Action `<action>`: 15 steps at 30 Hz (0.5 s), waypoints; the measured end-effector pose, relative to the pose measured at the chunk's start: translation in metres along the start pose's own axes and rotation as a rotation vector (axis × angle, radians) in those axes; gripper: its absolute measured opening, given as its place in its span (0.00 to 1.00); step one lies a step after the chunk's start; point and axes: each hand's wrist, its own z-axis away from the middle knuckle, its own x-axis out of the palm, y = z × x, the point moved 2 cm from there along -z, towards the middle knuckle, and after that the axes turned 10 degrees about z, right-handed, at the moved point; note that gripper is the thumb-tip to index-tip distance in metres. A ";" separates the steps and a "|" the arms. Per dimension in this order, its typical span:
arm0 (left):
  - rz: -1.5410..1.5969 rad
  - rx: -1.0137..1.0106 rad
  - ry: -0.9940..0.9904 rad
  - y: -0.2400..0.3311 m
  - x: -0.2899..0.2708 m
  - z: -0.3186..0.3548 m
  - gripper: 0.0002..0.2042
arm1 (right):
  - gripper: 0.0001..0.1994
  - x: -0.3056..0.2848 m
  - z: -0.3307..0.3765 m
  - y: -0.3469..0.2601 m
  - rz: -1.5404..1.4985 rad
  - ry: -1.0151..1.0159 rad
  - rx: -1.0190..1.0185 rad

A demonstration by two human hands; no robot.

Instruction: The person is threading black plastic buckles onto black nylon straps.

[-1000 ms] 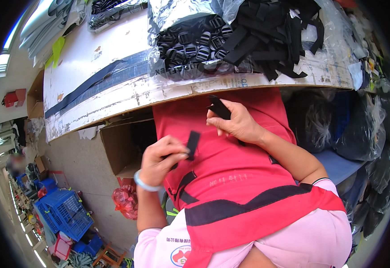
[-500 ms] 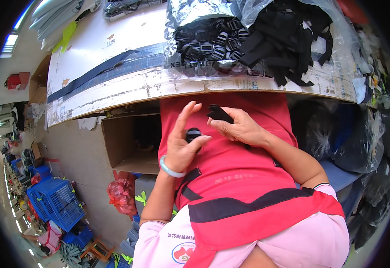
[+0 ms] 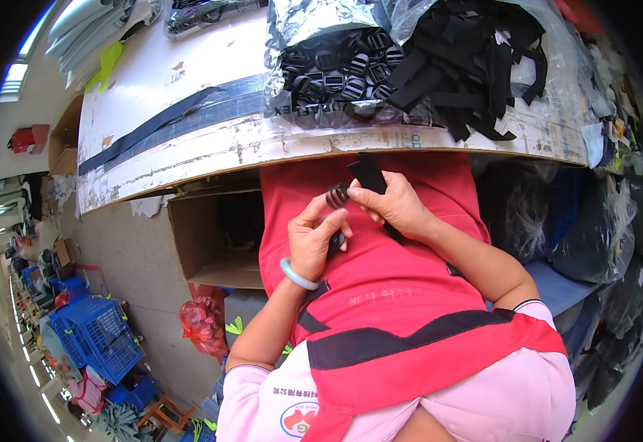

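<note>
My left hand (image 3: 309,243) is closed, with its fingertips on a small black plastic buckle (image 3: 337,195) that has crossbars. Something dark also shows under its fingers; I cannot make out what. A short piece of black webbing strap (image 3: 368,174) is pinched in my right hand (image 3: 402,208), its upper end sticking up past the fingers. The buckle touches the right thumb beside the strap; whether the strap runs through it I cannot tell. Both hands are over my red apron (image 3: 388,272), just before the table edge. A pale bangle (image 3: 298,274) circles my left wrist.
Ahead, the worn white tabletop (image 3: 225,140) bears a clear bag of black buckles (image 3: 332,77) and a heap of black strap pieces (image 3: 476,66). A long dark strip (image 3: 152,125) lies at left. An open cardboard box (image 3: 214,250) sits below; blue crates (image 3: 100,335) stand on the left.
My hands have come together. The buckle has gone from the left palm to the fingertips, up against the right thumb. The strap in my right hand now points more upright.
</note>
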 end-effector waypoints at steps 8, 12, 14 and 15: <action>0.112 -0.011 -0.083 0.015 -0.014 -0.027 0.11 | 0.15 0.001 0.003 0.000 -0.005 -0.119 0.000; -0.047 0.088 -0.114 0.012 -0.002 -0.021 0.10 | 0.13 0.003 -0.002 0.008 0.030 -0.009 -0.089; -0.065 0.143 -0.102 0.011 0.003 -0.021 0.09 | 0.13 -0.003 -0.003 0.011 0.146 0.040 -0.159; -0.063 0.145 -0.099 0.012 0.003 -0.022 0.09 | 0.12 -0.005 -0.003 0.011 0.160 0.028 -0.107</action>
